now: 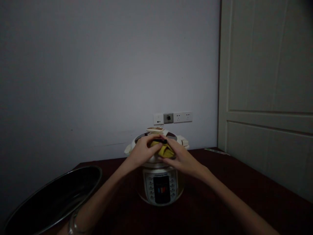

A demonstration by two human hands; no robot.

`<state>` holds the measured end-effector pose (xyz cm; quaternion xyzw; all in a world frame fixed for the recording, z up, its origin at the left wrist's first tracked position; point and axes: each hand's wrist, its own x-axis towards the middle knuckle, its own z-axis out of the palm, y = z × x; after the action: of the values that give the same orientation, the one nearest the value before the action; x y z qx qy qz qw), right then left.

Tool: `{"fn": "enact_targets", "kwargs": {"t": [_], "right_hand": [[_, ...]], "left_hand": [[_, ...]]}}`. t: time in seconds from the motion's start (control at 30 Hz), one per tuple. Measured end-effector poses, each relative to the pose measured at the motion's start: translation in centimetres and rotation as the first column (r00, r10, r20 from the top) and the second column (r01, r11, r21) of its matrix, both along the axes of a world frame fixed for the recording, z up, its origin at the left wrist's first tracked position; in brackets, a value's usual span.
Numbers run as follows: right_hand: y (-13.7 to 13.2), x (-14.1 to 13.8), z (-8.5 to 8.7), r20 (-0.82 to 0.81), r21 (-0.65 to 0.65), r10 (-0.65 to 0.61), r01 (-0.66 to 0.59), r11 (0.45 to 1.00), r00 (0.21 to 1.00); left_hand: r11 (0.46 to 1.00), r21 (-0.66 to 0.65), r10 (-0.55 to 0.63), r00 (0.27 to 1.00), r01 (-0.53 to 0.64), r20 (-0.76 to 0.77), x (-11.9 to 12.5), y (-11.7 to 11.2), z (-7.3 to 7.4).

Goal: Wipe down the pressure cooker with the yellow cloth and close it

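Observation:
Between my two hands is a folded yellow cloth (166, 151) with a dark part along its top. My left hand (144, 148) grips it from the left, thumb across its front. From the right, my right hand (180, 156) closes around the other side, fingers at its top and lower edge. Right behind and below the hands stands a white electric pressure cooker (181, 186) with a dark control panel and a lid handle (155, 130). The hands cover part of its lid and upper front; whether the cloth touches the cooker I cannot tell.
A large dark pan or basin (58, 192) with a shiny rim lies at the left, near my left forearm. The dark red tabletop (215, 182) meets a wall with sockets (183, 117). A pale panelled door (266, 81) stands at right; a thin strip (216, 151) lies near it.

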<state>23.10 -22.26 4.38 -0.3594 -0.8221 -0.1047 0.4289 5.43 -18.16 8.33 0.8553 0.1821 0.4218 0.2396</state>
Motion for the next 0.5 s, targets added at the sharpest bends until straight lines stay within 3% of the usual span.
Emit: {"fn": "enact_targets", "kwargs": {"t": [0.07,0.13,0.2,0.3,0.37,0.43,0.5], "right_hand": [[0.5,0.4,0.2,0.053,0.073,-0.069,0.065,0.995,0.996],[0.6,1.0,0.5,0.139,0.147,-0.132,0.111,0.983,0.982],[0.3,1.5,0.6,0.192,0.211,-0.182,0.141,0.967,0.964],[0.4,2.8,0.2,0.095,0.234,-0.268,0.240,0.942,0.959],[1.2,4.4,-0.4,-0.050,0.172,-0.338,0.341,0.924,0.940],[2.7,6.4,-0.8,-0.216,0.038,-0.386,0.403,0.914,0.897],[4.5,8.4,-0.9,-0.402,-0.125,-0.385,0.366,0.922,0.831]], "left_hand": [[0.989,-0.120,-0.070,0.993,0.082,0.099,-0.4,0.5,0.5],[0.989,-0.145,0.004,0.986,0.020,0.166,-1.2,1.2,0.6],[0.977,-0.048,0.214,0.947,-0.208,0.240,-2.2,2.1,0.3],[0.818,0.112,0.518,0.808,-0.564,0.280,-3.6,4.2,-0.9],[0.743,0.136,0.626,0.752,-0.656,0.207,-4.1,5.7,-2.0],[0.733,0.102,0.663,0.740,-0.673,0.113,-4.2,7.0,-3.0],[0.750,0.036,0.659,0.751,-0.660,0.044,-4.1,7.9,-4.0]]}}
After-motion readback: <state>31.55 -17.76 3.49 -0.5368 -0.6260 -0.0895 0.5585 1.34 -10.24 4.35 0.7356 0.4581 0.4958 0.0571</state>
